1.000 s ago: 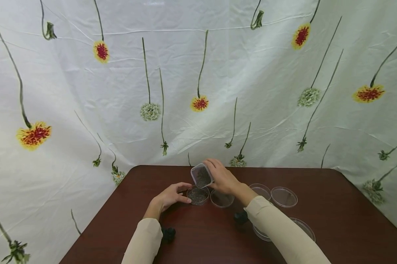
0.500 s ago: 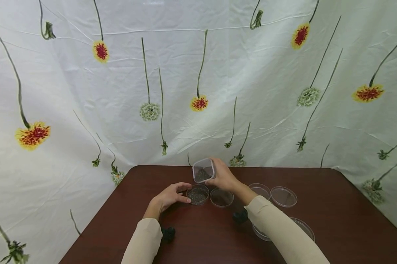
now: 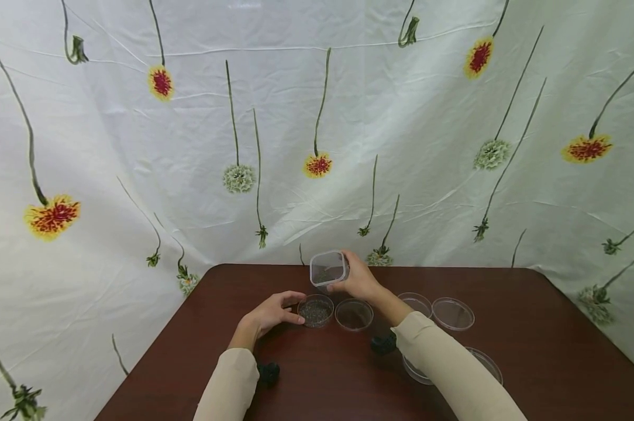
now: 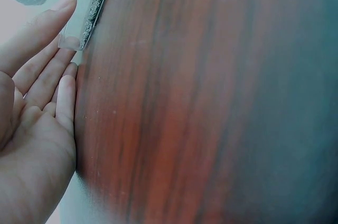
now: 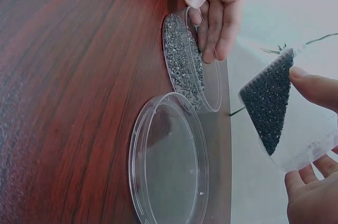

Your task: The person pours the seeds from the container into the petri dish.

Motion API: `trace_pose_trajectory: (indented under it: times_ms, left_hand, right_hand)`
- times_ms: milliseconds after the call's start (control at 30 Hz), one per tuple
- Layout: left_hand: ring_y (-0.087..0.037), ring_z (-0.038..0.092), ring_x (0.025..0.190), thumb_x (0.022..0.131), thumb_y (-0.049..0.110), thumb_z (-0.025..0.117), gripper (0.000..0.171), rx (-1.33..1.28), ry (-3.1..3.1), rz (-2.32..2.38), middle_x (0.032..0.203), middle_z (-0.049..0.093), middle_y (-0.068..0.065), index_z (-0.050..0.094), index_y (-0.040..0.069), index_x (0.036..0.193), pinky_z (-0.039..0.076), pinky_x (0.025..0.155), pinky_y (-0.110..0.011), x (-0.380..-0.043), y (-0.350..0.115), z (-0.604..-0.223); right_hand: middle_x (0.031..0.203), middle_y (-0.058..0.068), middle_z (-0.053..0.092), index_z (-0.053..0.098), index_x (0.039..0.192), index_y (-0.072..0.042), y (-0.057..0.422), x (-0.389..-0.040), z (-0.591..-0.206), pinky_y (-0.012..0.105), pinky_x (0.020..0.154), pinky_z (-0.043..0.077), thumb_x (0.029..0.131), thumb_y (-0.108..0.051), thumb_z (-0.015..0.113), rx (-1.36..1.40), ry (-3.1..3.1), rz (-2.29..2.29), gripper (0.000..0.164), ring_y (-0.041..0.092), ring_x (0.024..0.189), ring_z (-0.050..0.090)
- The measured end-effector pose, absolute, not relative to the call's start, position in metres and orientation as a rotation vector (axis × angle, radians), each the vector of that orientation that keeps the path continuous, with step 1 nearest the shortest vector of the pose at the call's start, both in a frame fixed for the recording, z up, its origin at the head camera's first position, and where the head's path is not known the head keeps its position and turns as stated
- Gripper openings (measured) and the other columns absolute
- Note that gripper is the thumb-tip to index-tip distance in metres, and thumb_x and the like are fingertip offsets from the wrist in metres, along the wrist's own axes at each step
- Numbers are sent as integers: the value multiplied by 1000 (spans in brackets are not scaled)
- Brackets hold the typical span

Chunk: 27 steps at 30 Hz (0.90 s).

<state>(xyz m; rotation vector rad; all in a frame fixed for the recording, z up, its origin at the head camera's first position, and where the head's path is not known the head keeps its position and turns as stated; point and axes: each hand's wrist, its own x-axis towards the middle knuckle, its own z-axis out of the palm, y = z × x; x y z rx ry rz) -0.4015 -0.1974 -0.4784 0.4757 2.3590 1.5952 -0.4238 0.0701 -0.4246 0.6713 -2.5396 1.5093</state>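
Tub (image 3: pixel 327 270), clear plastic, in right hand (image 3: pixel 360 282), above table's far part

Tub: tilted; dark granules (image 5: pixel 269 105) banked in one corner; gripped between right thumb and fingers.
Filled dish (image 5: pixel 213 84): on table, below tub; left hand (image 3: pixel 271 312) relaxed, fingers touching its side.
Plain dish (image 3: pixel 354 316): just beside, on the right.
Other dishes (image 3: pixel 453 314): farther right, some partly hidden by right sleeve (image 3: pixel 443 362).
Table (image 3: pixel 322 383): red-brown wood, rounded far corners.
Cloth (image 3: pixel 296 128): white, flower-printed, behind far edge.
Room: broad stretch of wood between the forearms; narrow strip between filled dish and far edge.
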Motion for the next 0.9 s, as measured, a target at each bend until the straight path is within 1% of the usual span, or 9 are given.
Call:
trace_pose_trajectory:
  times_ms: [233,533,700,767,900]
  left_hand:
    - [-44,36,145,86,2,84,66,481,2363,1599,151,49,-22,55,-2,145,31,117,-57,-400,-197,-477]
    - [-44,36,145,86,3,84,67,467,2364,1594,151,48,-21,55,-1,146,32,116,-57,-401,-197,-478]
    - [-43,35,146,86,5,84,67,454,2361,1581,152,48,-19,55,0,146,31,117,-56,-402,-197,-479]
    - [-43,35,146,86,5,84,67,456,2363,1580,152,48,-19,55,0,146,31,117,-56,-402,-197,-479]
    - [-45,36,145,85,5,85,68,476,2371,1584,151,49,-21,55,-1,145,32,116,-58,-401,-198,-478]
  right_hand:
    - [138,21,53,40,152,0,69,-423,-424,52,98,49,78,-5,92,677,-2522,1583,91,41,121,55]
    - [141,21,50,36,155,0,68,-421,-422,45,90,53,81,-4,89,636,-2504,1749,92,44,123,55]
    - [139,17,52,36,157,-4,68,-421,-422,43,79,54,83,-8,89,571,-2525,1797,91,35,114,58]
    - [139,17,52,37,157,-5,68,-421,-423,44,79,54,83,-9,89,559,-2521,1819,90,31,111,60]
    - [138,18,54,36,157,-4,68,-421,-422,44,85,55,84,-8,88,556,-2503,1885,90,30,112,61]
